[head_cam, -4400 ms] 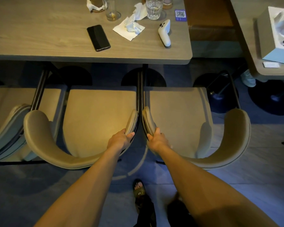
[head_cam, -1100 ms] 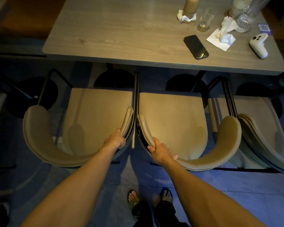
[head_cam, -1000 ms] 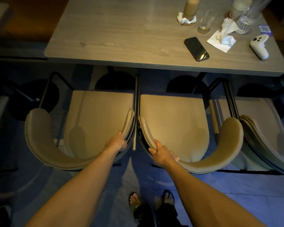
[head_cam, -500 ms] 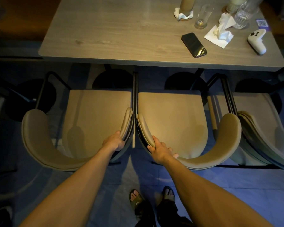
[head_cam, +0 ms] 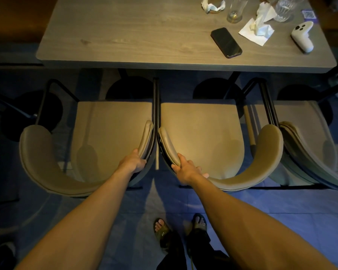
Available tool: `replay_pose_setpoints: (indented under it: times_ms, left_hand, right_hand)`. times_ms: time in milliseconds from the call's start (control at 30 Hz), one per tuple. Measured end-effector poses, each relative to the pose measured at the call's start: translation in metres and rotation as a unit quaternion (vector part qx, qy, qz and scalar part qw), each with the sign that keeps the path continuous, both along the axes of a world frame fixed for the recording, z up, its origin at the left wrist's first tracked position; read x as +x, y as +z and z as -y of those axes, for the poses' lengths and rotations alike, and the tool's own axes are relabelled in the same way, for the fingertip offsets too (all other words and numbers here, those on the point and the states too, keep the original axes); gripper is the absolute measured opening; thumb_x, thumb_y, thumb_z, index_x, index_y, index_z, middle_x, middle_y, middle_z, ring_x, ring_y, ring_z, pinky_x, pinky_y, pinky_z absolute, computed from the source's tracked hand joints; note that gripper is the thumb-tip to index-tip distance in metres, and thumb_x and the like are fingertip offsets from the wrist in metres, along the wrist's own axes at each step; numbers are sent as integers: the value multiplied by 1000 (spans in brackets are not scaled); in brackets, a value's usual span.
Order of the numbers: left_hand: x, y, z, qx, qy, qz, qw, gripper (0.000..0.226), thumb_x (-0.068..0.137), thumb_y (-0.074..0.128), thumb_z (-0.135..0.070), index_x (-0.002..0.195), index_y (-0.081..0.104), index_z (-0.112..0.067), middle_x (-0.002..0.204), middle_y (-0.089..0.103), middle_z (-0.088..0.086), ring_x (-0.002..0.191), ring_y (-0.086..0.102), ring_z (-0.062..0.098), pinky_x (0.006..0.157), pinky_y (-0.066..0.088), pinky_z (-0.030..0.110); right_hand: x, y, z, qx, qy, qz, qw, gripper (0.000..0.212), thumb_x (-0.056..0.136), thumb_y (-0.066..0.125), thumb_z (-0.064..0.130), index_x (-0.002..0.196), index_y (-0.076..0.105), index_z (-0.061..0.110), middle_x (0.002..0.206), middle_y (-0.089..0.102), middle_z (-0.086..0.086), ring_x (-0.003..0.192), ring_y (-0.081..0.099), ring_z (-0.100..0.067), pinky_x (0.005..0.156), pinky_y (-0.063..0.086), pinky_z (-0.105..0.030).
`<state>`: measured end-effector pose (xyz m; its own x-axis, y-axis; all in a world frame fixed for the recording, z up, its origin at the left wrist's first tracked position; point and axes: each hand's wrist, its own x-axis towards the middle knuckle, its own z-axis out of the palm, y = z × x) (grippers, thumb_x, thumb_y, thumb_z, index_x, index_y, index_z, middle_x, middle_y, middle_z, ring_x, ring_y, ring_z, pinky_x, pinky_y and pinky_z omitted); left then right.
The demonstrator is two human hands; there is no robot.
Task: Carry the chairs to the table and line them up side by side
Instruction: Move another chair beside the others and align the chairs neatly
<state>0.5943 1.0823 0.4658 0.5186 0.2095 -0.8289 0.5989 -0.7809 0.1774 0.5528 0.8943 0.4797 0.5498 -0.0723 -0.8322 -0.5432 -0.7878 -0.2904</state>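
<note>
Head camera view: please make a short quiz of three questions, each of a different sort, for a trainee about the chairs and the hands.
1. True or false: the left hand and the right hand both have a grip on the same chair.
2. Which thing lies on the table? A) a laptop B) a dark phone C) a book
3. Fill in: the left chair and the middle chair stand ____ each other.

Key
1. False: each hand holds the backrest end of its own chair.
2. B
3. beside; their inner backrest ends nearly touch.
</note>
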Motion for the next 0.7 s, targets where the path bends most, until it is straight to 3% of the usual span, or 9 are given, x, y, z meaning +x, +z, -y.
replay_pose_setpoints:
  times_ms: [100,200,300,367,500,600,700]
  left_hand:
    - [-13,-1,8,19,38,24,999,72,93,51,-42,152,17,-20,151,37,14,135,39,36,113,31,52]
    - [-29,5,19,40,73,54,995,73,94,48,-41,155,12,-23,158,24,10,145,23,33,118,18,53]
    - [-39,22,32,52,112,66,990,72,96,43,-39,157,10,-22,162,17,8,149,14,31,121,8,51]
    - [-42,39,48,68,123,82,987,68,95,44,-39,155,17,-18,160,22,10,147,18,31,120,11,50]
    - [-45,58,95,54,92,142,984,62,95,46,-34,151,26,-18,158,24,8,145,22,31,119,17,49]
    - [-50,61,147,20,50,165,985,62,93,50,-33,150,29,-21,156,27,6,143,25,31,116,25,48]
    - [-65,54,200,0,-23,143,989,65,93,51,-39,152,27,-24,159,20,5,148,13,29,117,22,50]
  right_hand:
    - [-3,1,-1,-5,-3,15,1000,53,102,31,52,152,13,49,150,36,-1,140,26,-35,108,14,-59]
    - [-3,-1,2,10,-4,19,1000,59,100,33,56,154,14,46,151,37,-2,140,28,-35,110,16,-55]
    - [-2,8,18,143,-104,5,984,77,95,42,60,158,7,34,158,34,-6,143,32,-34,119,23,-45]
    - [-4,17,41,174,-179,33,968,70,99,45,49,158,17,23,154,40,-9,140,40,-29,116,30,-36]
    - [-23,20,119,47,-250,106,961,44,102,42,29,143,48,14,143,54,-12,129,51,-31,108,40,-36]
    - [-30,30,187,-39,-251,159,954,43,101,41,22,142,47,13,140,53,-14,123,53,-34,103,45,-44]
    - [-23,41,248,-132,-203,224,944,44,101,41,23,143,43,11,145,43,-16,131,40,-36,102,40,-45]
